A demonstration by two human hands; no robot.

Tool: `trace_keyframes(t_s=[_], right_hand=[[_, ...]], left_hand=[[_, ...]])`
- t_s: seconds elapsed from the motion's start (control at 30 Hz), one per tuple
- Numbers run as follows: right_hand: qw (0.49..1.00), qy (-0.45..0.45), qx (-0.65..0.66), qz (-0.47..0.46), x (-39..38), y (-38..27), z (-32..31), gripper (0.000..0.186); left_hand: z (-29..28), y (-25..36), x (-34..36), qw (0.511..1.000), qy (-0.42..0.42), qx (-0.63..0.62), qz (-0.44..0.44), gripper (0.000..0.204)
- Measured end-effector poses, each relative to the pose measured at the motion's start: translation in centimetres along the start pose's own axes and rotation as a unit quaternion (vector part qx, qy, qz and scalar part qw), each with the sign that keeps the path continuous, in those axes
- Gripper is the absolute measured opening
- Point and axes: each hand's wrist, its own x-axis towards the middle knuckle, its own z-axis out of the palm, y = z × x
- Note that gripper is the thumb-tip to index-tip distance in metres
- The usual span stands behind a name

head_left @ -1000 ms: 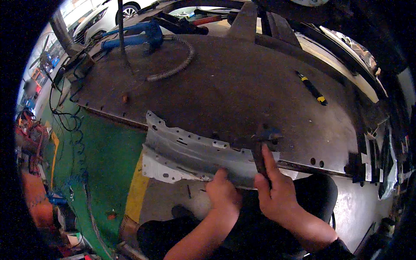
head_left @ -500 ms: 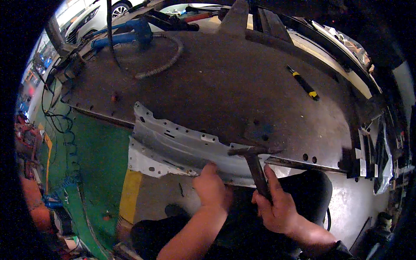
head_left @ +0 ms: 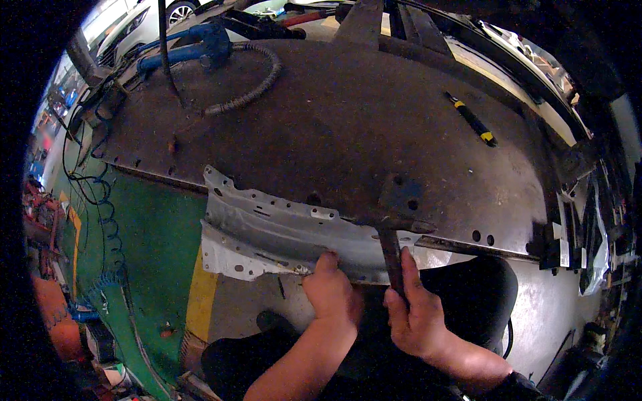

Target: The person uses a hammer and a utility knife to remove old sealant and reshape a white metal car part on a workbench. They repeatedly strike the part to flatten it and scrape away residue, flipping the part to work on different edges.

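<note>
A long grey sheet-metal car panel (head_left: 274,224), curved and punched with holes, lies across the near edge of the steel worktable. Its near side hangs out over the edge toward my lap. My left hand (head_left: 328,294) is closed on the panel's near edge, thumb on the upper face and the other fingers hidden underneath. In my right hand (head_left: 418,317) is a hammer, its dark handle (head_left: 392,264) pointing away from me and my index finger stretched along it. The hammer head (head_left: 404,226) is over the panel's right part; whether it touches the metal I cannot tell.
On the dark worktable (head_left: 321,127) lie a black-and-yellow utility knife (head_left: 473,121) and a blue tool (head_left: 194,53) with a ribbed hose (head_left: 257,100). A coiled blue air line (head_left: 110,220) hangs at the left over the green floor (head_left: 154,247). A white car (head_left: 137,30) stands beyond.
The hammer's handle has swung more upright and its head has shifted slightly. The panel's left end sits a little lower against the table. My left hand keeps its hold.
</note>
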Motion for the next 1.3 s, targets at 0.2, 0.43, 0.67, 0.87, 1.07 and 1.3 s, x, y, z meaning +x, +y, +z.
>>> trace_keyframes(t_s=[0.2, 0.43, 0.67, 0.87, 1.07, 1.3], right_hand=[[0.994, 0.006, -0.076, -0.081, 1.0, -0.5, -0.5, 0.063], [0.997, -0.001, -0.053, -0.052, 0.9, -0.2, 0.1, 0.065], [0.998, 0.037, 0.027, 0.043, 0.0, -1.6, -1.3, 0.066], [0.997, -0.042, -0.056, -0.033, 1.9, -1.5, -0.7, 0.065], [0.998, -0.044, -0.042, 0.012, 1.9, -2.2, -0.6, 0.066], [0.999, -0.044, -0.022, -0.002, 1.9, -3.4, -1.2, 0.065]], left_hand=[[0.0, 0.5, -0.2, 1.0, -0.005, -0.004, -0.017, 0.035], [0.9, 0.8, -0.9, 0.999, 0.027, 0.017, -0.016, 0.037], [-0.3, 0.4, 0.3, 1.0, 0.0, 0.006, -0.003, 0.036], [-1.0, -0.1, 1.4, 0.999, -0.034, -0.024, 0.004, 0.036], [-1.2, -0.5, 1.8, 0.999, -0.028, -0.012, 0.027, 0.035], [-0.3, 0.5, 1.0, 1.0, 0.002, -0.007, 0.008, 0.035]])
